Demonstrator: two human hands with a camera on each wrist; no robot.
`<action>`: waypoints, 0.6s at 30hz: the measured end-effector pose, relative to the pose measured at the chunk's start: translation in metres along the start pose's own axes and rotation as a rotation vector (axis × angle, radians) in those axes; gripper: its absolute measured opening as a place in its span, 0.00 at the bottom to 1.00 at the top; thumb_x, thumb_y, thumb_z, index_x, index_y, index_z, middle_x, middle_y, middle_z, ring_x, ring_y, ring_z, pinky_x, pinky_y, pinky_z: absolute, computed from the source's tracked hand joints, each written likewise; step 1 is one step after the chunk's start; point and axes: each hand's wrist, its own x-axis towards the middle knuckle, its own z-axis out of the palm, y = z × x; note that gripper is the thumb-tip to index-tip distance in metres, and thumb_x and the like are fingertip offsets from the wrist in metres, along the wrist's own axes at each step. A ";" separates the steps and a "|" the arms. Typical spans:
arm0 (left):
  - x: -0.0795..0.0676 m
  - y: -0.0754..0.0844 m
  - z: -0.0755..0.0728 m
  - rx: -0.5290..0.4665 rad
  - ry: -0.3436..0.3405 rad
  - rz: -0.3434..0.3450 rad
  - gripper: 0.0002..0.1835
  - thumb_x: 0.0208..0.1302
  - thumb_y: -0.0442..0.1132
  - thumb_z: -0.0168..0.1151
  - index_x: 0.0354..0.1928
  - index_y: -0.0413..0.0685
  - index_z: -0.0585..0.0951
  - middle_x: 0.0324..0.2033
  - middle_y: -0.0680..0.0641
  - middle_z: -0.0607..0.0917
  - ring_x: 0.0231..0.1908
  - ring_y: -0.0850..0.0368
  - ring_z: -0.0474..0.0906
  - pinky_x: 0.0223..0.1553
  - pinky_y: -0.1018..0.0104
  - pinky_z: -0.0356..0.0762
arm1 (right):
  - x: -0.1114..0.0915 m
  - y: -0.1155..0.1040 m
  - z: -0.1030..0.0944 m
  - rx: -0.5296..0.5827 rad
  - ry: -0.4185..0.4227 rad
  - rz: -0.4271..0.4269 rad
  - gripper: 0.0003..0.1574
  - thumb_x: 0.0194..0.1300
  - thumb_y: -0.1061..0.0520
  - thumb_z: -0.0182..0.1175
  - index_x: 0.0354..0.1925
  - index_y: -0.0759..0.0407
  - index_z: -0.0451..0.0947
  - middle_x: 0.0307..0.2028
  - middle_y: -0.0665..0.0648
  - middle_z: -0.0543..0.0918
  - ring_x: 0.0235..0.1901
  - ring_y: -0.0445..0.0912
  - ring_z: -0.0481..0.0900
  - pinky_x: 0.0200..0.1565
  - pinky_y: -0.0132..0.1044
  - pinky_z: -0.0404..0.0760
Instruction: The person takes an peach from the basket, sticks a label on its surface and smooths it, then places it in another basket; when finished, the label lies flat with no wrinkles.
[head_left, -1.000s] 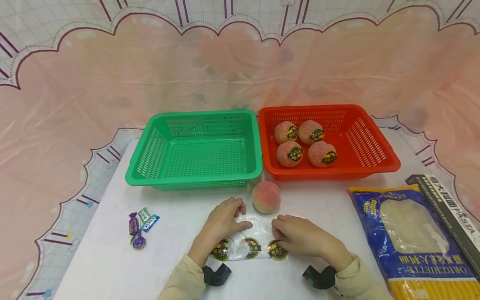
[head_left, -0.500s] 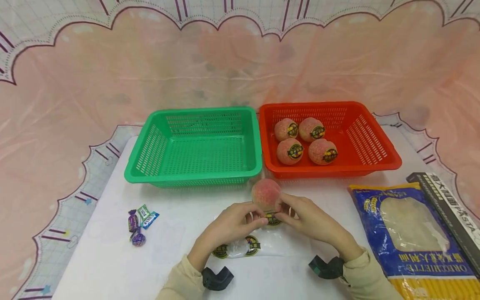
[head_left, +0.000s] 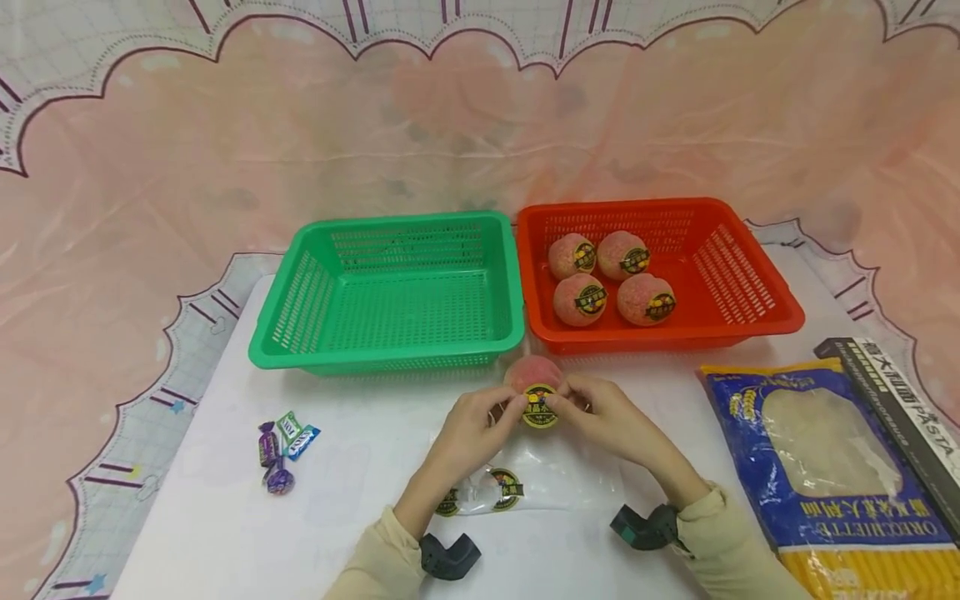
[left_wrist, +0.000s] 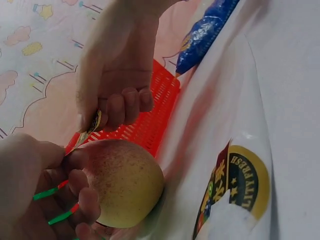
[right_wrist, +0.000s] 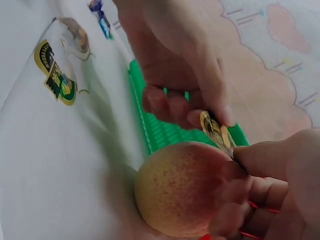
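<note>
Both hands pinch a round black-and-gold fruit sticker (head_left: 539, 418) by its sides, in front of a pink peach (head_left: 532, 369) on the white table. My left hand (head_left: 467, 433) has the sticker's left edge between thumb and forefinger. On the opposite edge, my right hand (head_left: 611, 419) pinches it likewise. In the left wrist view the sticker is seen nearly edge-on, close by the peach (left_wrist: 127, 182). The right wrist view shows the peach (right_wrist: 180, 190) under the sticker (right_wrist: 217, 134). Below the hands lies a clear sticker sheet (head_left: 558, 483) with stickers along its left part.
A green basket (head_left: 386, 360) stands behind at left, and a red basket (head_left: 675, 340) at right holds several stickered peaches (head_left: 647, 300). Wrapped candies (head_left: 279, 450) lie at left. A blue pasta bag (head_left: 817, 450) and a black pasta box (head_left: 892, 408) lie at right.
The right-hand sticker has come off the sheet and moved forward to the peach, pinched by both hands. Over the last half second it has tilted up to face the head camera.
</note>
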 end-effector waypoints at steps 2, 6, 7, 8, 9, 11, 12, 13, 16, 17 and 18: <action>0.000 0.000 0.001 -0.005 0.015 -0.031 0.16 0.64 0.52 0.48 0.21 0.57 0.73 0.13 0.60 0.67 0.17 0.65 0.64 0.18 0.76 0.61 | 0.003 0.001 0.003 0.015 0.004 0.000 0.13 0.59 0.45 0.56 0.24 0.49 0.72 0.20 0.47 0.69 0.25 0.42 0.66 0.25 0.28 0.64; 0.002 -0.001 0.003 0.013 0.061 -0.082 0.15 0.60 0.55 0.51 0.20 0.59 0.74 0.11 0.60 0.66 0.15 0.66 0.62 0.16 0.76 0.58 | 0.005 0.001 0.006 0.065 0.023 0.023 0.13 0.59 0.47 0.56 0.22 0.51 0.71 0.18 0.47 0.67 0.23 0.42 0.65 0.23 0.28 0.62; 0.003 -0.001 0.004 0.025 0.078 -0.085 0.15 0.60 0.54 0.53 0.19 0.59 0.74 0.11 0.60 0.66 0.15 0.66 0.62 0.16 0.76 0.58 | 0.005 0.002 0.007 0.071 0.029 0.029 0.14 0.59 0.47 0.56 0.22 0.51 0.70 0.18 0.48 0.67 0.22 0.41 0.65 0.23 0.28 0.62; 0.004 -0.001 0.005 0.038 0.097 -0.087 0.15 0.59 0.54 0.54 0.18 0.60 0.73 0.11 0.60 0.66 0.15 0.67 0.61 0.16 0.76 0.57 | 0.006 0.003 0.007 0.081 0.033 0.041 0.15 0.59 0.47 0.56 0.21 0.51 0.70 0.18 0.48 0.66 0.22 0.41 0.64 0.22 0.28 0.61; 0.005 -0.001 0.005 0.053 0.111 -0.087 0.15 0.59 0.53 0.54 0.17 0.60 0.72 0.10 0.59 0.65 0.15 0.67 0.61 0.16 0.76 0.56 | 0.007 0.003 0.008 0.087 0.037 0.046 0.15 0.59 0.47 0.56 0.21 0.52 0.70 0.17 0.48 0.66 0.21 0.41 0.64 0.22 0.28 0.61; 0.007 0.000 0.006 0.078 0.130 -0.092 0.16 0.59 0.51 0.55 0.15 0.59 0.71 0.10 0.59 0.65 0.15 0.66 0.60 0.16 0.76 0.55 | 0.008 0.006 0.008 0.087 0.041 0.051 0.17 0.59 0.46 0.56 0.20 0.52 0.70 0.17 0.48 0.66 0.21 0.40 0.64 0.22 0.27 0.61; 0.008 0.000 0.006 0.081 0.132 -0.098 0.16 0.59 0.50 0.55 0.15 0.58 0.71 0.10 0.59 0.65 0.15 0.66 0.60 0.16 0.76 0.55 | 0.009 0.007 0.008 0.087 0.041 0.048 0.17 0.59 0.46 0.56 0.20 0.53 0.70 0.17 0.48 0.66 0.21 0.40 0.64 0.22 0.28 0.61; 0.010 0.000 0.006 0.080 0.129 -0.105 0.16 0.58 0.49 0.55 0.14 0.58 0.71 0.10 0.59 0.64 0.15 0.66 0.60 0.16 0.76 0.54 | 0.010 0.008 0.008 0.086 0.042 0.047 0.17 0.59 0.46 0.56 0.19 0.54 0.70 0.17 0.48 0.66 0.21 0.40 0.64 0.22 0.28 0.61; 0.014 -0.001 0.007 0.068 0.112 -0.119 0.16 0.59 0.48 0.55 0.14 0.56 0.70 0.09 0.59 0.64 0.15 0.66 0.60 0.17 0.76 0.53 | 0.012 0.010 0.005 0.075 0.046 0.031 0.18 0.59 0.47 0.56 0.19 0.56 0.70 0.17 0.48 0.66 0.21 0.40 0.65 0.23 0.28 0.62; 0.015 -0.002 0.007 0.060 0.107 -0.120 0.16 0.59 0.48 0.55 0.14 0.56 0.70 0.10 0.59 0.64 0.16 0.66 0.60 0.17 0.76 0.53 | 0.013 0.011 0.004 0.068 0.049 0.022 0.18 0.59 0.48 0.56 0.19 0.56 0.70 0.17 0.48 0.67 0.22 0.40 0.65 0.23 0.28 0.62; 0.016 -0.002 0.007 0.050 0.101 -0.124 0.16 0.59 0.48 0.55 0.14 0.56 0.70 0.10 0.58 0.64 0.16 0.66 0.60 0.17 0.77 0.53 | 0.014 0.011 0.003 0.064 0.053 0.017 0.17 0.59 0.48 0.56 0.19 0.56 0.70 0.17 0.48 0.66 0.21 0.40 0.65 0.23 0.28 0.62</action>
